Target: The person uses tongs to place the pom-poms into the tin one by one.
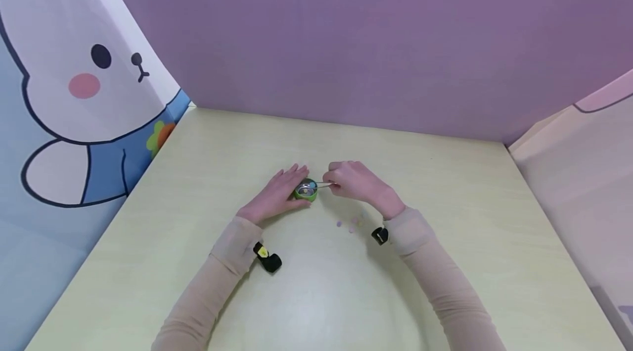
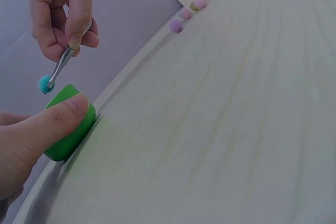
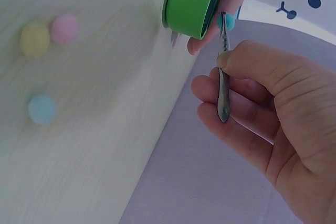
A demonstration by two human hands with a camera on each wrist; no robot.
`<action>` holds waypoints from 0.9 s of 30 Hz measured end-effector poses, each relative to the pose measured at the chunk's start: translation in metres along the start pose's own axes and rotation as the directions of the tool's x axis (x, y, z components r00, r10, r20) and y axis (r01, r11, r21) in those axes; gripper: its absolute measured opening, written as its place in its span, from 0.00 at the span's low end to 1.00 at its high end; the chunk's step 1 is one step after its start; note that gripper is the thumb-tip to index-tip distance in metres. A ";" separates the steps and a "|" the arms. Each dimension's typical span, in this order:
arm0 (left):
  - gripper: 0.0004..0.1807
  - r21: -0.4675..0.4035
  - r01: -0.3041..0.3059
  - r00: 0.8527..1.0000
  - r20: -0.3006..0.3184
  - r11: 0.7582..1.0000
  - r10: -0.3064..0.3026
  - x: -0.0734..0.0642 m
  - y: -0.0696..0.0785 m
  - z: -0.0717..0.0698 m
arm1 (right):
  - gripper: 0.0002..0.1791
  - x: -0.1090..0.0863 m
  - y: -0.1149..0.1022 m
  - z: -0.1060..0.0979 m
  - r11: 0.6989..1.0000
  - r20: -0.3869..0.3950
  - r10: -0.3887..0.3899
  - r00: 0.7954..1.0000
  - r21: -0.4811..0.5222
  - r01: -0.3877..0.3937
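Observation:
My left hand (image 1: 279,191) holds a small round green container (image 3: 190,7) on the table, its thumb on the near side and its fingers on the far side. My right hand (image 1: 357,182) pinches metal tweezers (image 3: 224,85) between thumb and fingers. A bright blue pom-pom (image 2: 45,84) is caught in the tweezers' tips, right by the container's open top. In the head view the container's inside looks shiny with small things in it, too small to tell apart.
Loose pom-poms lie on the table (image 1: 306,307) near my right wrist: a purple one (image 2: 176,25), a yellow one (image 3: 34,39), a pink one (image 3: 64,28) and a pale blue one (image 3: 41,109) among them. A purple backdrop (image 1: 346,43) rises behind the table, and a cartoon panel (image 1: 59,175) stands left.

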State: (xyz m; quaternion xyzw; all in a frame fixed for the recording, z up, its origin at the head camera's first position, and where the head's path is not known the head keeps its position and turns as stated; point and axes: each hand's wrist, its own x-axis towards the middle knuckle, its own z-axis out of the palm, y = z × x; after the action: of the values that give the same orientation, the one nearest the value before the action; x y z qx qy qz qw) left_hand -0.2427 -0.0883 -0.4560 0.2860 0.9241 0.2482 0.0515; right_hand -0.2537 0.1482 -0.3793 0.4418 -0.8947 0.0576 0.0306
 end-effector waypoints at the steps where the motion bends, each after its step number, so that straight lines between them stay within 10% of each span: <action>1: 0.48 0.002 -0.003 1.000 -0.003 1.000 0.003 0.000 0.000 0.000 | 0.10 0.000 0.000 0.000 1.000 0.000 0.000 1.000 -0.001 0.000; 27: 0.48 -0.005 -0.003 1.000 -0.002 1.000 0.003 -0.002 0.006 -0.002 | 0.10 -0.005 0.001 -0.004 1.000 -0.009 -0.017 1.000 -0.019 0.017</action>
State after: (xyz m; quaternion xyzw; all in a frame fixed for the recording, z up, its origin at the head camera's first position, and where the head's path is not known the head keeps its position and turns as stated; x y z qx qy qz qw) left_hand -0.2386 -0.0860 -0.4515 0.2869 0.9231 0.2508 0.0509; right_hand -0.2513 0.1534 -0.3759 0.4488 -0.8913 0.0506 0.0393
